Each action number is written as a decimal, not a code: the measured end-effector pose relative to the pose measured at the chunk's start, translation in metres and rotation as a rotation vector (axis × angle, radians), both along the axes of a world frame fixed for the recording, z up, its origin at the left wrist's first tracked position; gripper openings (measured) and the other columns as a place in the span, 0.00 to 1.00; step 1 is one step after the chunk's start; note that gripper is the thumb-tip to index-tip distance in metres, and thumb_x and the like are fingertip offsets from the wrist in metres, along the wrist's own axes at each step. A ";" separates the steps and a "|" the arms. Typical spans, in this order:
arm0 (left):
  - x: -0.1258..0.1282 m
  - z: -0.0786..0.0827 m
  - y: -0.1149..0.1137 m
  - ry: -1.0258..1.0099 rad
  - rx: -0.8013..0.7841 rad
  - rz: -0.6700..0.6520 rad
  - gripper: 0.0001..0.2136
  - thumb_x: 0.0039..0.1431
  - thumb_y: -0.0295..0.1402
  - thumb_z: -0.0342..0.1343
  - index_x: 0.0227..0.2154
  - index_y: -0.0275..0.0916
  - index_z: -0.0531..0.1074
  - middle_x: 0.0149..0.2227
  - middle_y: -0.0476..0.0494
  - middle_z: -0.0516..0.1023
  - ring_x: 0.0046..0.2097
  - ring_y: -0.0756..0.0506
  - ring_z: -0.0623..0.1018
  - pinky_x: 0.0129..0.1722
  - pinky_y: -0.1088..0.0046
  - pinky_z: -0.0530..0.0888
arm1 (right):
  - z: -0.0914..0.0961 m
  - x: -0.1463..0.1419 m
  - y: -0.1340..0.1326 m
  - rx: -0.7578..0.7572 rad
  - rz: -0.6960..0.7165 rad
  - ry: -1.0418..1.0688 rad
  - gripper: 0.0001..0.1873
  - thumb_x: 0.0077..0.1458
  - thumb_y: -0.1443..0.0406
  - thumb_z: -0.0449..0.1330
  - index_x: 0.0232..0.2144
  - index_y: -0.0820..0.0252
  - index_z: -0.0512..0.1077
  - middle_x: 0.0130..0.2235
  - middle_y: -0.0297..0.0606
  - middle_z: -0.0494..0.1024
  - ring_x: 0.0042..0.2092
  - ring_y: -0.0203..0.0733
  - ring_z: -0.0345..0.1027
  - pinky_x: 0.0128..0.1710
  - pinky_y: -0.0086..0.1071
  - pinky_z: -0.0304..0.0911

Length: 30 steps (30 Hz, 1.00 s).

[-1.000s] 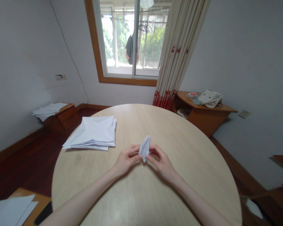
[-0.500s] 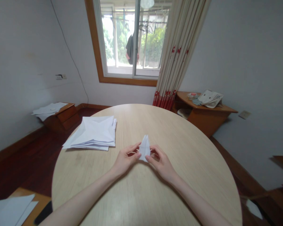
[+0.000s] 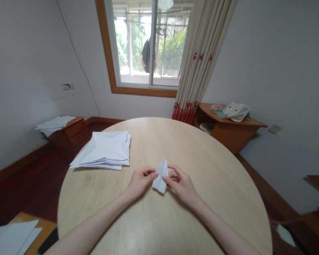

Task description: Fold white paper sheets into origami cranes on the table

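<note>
A small folded white paper piece (image 3: 161, 176) is pinched between both hands just above the round wooden table (image 3: 202, 198). My left hand (image 3: 140, 180) grips its left side with thumb and fingers closed. On the paper's right side, my right hand (image 3: 180, 184) holds it with curled fingers. The piece tilts with its pointed end towards the window and its lower end near the tabletop.
A stack of creased white sheets (image 3: 105, 150) lies at the table's far left. More paper (image 3: 10, 239) rests on a low surface at the lower left. A wooden cabinet (image 3: 69, 131) with papers stands left; a corner shelf (image 3: 231, 127) with a bag stands right.
The folded paper has come down from standing upright to a lower, more tilted position near the tabletop. Both hands stayed pinched on it and shifted slightly.
</note>
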<state>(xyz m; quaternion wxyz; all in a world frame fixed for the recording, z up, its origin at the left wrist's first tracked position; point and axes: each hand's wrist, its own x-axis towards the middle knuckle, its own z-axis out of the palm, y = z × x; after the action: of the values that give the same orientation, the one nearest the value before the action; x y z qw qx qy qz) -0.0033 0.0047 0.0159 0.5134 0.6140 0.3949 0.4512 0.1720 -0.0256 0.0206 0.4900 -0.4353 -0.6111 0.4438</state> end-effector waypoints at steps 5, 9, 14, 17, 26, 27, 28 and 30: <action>0.001 -0.001 -0.001 0.038 0.068 0.022 0.13 0.51 0.41 0.60 0.30 0.34 0.78 0.30 0.42 0.79 0.33 0.45 0.75 0.34 0.72 0.69 | 0.002 0.004 0.000 -0.027 0.039 -0.059 0.14 0.52 0.54 0.61 0.30 0.59 0.73 0.28 0.35 0.78 0.28 0.38 0.72 0.29 0.32 0.68; 0.002 0.000 -0.002 0.011 0.044 -0.011 0.14 0.51 0.41 0.59 0.35 0.34 0.76 0.34 0.43 0.76 0.29 0.49 0.73 0.30 0.73 0.70 | 0.004 0.004 -0.002 0.002 0.070 -0.047 0.15 0.54 0.53 0.59 0.30 0.58 0.74 0.29 0.35 0.78 0.30 0.39 0.73 0.30 0.32 0.69; 0.003 0.002 -0.005 -0.104 -0.020 -0.053 0.16 0.52 0.41 0.60 0.38 0.38 0.65 0.26 0.51 0.73 0.27 0.50 0.74 0.31 0.73 0.71 | 0.004 0.001 -0.003 0.021 0.077 -0.064 0.14 0.55 0.54 0.58 0.31 0.58 0.74 0.28 0.35 0.77 0.30 0.39 0.73 0.31 0.32 0.69; 0.003 0.007 -0.010 -0.086 -0.029 -0.109 0.12 0.54 0.41 0.57 0.33 0.38 0.64 0.24 0.51 0.71 0.29 0.48 0.74 0.33 0.73 0.71 | 0.005 0.001 -0.004 0.046 0.068 -0.095 0.14 0.57 0.54 0.57 0.32 0.58 0.73 0.30 0.36 0.78 0.32 0.39 0.73 0.33 0.32 0.69; 0.001 0.010 -0.011 -0.029 0.024 -0.212 0.15 0.54 0.44 0.58 0.32 0.37 0.68 0.32 0.46 0.71 0.34 0.48 0.72 0.36 0.73 0.69 | 0.004 0.000 -0.002 -0.050 0.185 0.002 0.15 0.55 0.53 0.59 0.34 0.58 0.70 0.30 0.33 0.73 0.28 0.35 0.69 0.27 0.29 0.68; 0.001 0.009 -0.010 -0.033 0.025 -0.217 0.15 0.54 0.45 0.58 0.33 0.37 0.69 0.32 0.46 0.71 0.34 0.47 0.72 0.36 0.73 0.69 | 0.002 0.000 -0.002 -0.058 0.193 0.017 0.15 0.54 0.52 0.59 0.34 0.58 0.69 0.30 0.33 0.73 0.28 0.35 0.69 0.26 0.29 0.68; 0.001 0.008 -0.010 -0.035 0.028 -0.220 0.15 0.55 0.45 0.58 0.33 0.37 0.69 0.32 0.46 0.71 0.35 0.47 0.72 0.37 0.72 0.68 | 0.002 0.000 -0.001 -0.058 0.197 0.025 0.16 0.54 0.51 0.59 0.33 0.58 0.69 0.30 0.32 0.72 0.27 0.34 0.69 0.26 0.29 0.67; 0.001 0.007 -0.009 -0.033 0.048 -0.214 0.15 0.56 0.46 0.56 0.34 0.37 0.69 0.33 0.45 0.72 0.35 0.47 0.72 0.38 0.72 0.68 | 0.001 0.000 0.000 -0.040 0.200 0.020 0.18 0.55 0.49 0.57 0.32 0.58 0.69 0.28 0.32 0.71 0.26 0.34 0.68 0.27 0.29 0.66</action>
<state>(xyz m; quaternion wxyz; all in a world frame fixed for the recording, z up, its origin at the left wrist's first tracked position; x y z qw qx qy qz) -0.0027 -0.0043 0.0226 0.5502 0.6573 0.3075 0.4131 0.1717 -0.0257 0.0214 0.4406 -0.3771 -0.6377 0.5069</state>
